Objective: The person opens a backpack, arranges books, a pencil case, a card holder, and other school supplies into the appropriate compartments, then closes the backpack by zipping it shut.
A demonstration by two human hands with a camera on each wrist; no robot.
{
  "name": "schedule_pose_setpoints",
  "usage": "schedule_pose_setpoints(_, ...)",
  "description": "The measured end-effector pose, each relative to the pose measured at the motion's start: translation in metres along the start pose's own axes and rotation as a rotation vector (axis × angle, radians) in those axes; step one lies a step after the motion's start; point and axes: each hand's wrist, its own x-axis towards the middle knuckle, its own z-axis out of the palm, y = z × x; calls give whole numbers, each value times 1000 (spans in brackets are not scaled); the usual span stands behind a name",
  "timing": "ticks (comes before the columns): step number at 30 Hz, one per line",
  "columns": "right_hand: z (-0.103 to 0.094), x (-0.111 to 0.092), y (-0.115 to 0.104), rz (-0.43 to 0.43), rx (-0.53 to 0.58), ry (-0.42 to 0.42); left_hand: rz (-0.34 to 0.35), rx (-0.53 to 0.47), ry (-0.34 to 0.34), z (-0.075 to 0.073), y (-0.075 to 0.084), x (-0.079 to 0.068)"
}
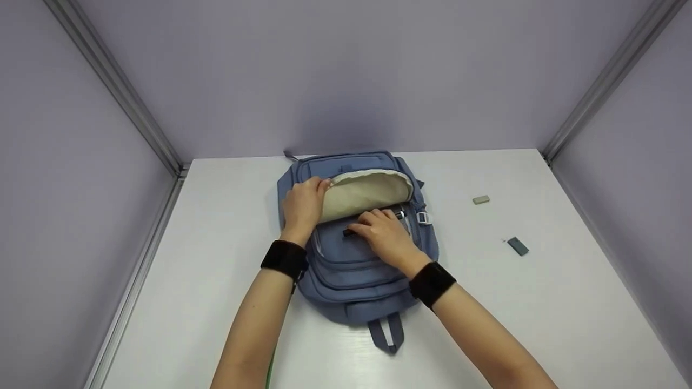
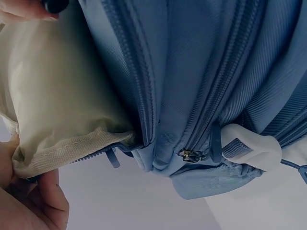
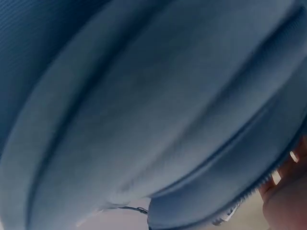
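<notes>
A blue backpack [image 1: 346, 302] lies on the white table with its front pocket unzipped. My left hand [image 1: 304, 208] pinches the edge of the pocket's flap and holds it up, so its cream lining [image 1: 367, 192] shows; the left wrist view shows thumb and fingers of the left hand [image 2: 41, 201] on that edge. Over the pocket opening, my right hand [image 1: 384, 235] grips a dark pen-like stick [image 1: 348, 233]; its black rounded end [image 2: 55, 5] shows at the top of the left wrist view. The fingers hide its middle. In the right wrist view, the right hand [image 3: 288, 196] is partly behind blue fabric.
To the right on the table [image 1: 540, 324] lie a small beige block [image 1: 480, 200] and a small dark green block [image 1: 518, 246]. A white buckle [image 1: 424, 218] sits on the backpack's right side. The carry loop [image 1: 397, 329] points toward me. Panels enclose the back and sides.
</notes>
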Motion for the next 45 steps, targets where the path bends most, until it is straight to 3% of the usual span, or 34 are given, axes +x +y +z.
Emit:
schedule_pose_setpoints(7, 3, -4, 0, 31, -22, 30, -15, -17, 13, 0, 1, -1)
schedule_pose_setpoints(15, -11, -11, 9, 29, 5, 70, -15, -25, 9, 1, 0, -2)
schedule_pose_setpoints(23, -34, -30, 46, 109, -57, 214, -16, -22, 14, 2, -2, -2)
schedule_pose_setpoints(26, -42, -43, 67, 220, -108, 242, -21, -16, 9, 2, -3, -3)
schedule_pose_setpoints(30, -48, -68, 97, 482, -148, 211, -23, -21, 5, 3, -2, -3)
schedule_pose_setpoints(34, -52, -103, 120, 778, -136, 70, -24, -30, 1, 4, -1, -4)
schedule_pose_setpoints(38, -55, -140, 135, 999, -107, -133, -22, -28, -9, 7, 0, -5)
schedule_pose_setpoints(42, -57, -168, 146, 1132, -42, -310, -20, -22, -10, 7, -1, -5)
schedule_pose_setpoints(45, -57, -183, 152, 1180, -6, -371, -8, -29, -10, 7, -2, -6)
